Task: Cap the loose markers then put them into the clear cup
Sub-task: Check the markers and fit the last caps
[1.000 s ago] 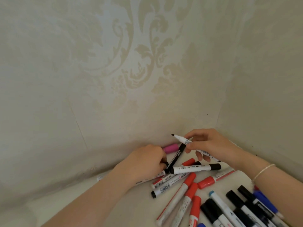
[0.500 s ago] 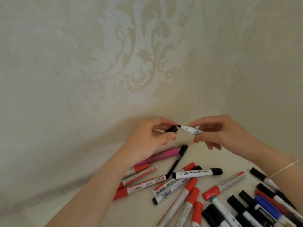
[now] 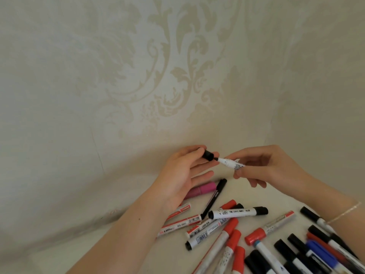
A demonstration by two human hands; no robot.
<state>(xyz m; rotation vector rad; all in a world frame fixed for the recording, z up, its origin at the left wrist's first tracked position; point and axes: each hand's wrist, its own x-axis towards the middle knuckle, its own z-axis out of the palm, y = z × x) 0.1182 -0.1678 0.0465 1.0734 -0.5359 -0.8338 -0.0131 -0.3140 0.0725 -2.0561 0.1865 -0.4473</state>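
Since earlier, cap meets marker tip. Left hand pinches light, rigid cap; right hand pinches barrel mid-length.

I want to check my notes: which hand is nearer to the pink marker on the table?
Left. The left hand hovers directly above the pink marker, its palm overlapping the marker's left end. The right hand is farther to the right, holding the white marker.

a white-barrelled marker with its black tip bare is held level in the air, tip just at the mouth of a black cap. more markers, red-, black- and blue-capped, lie scattered on the surface.
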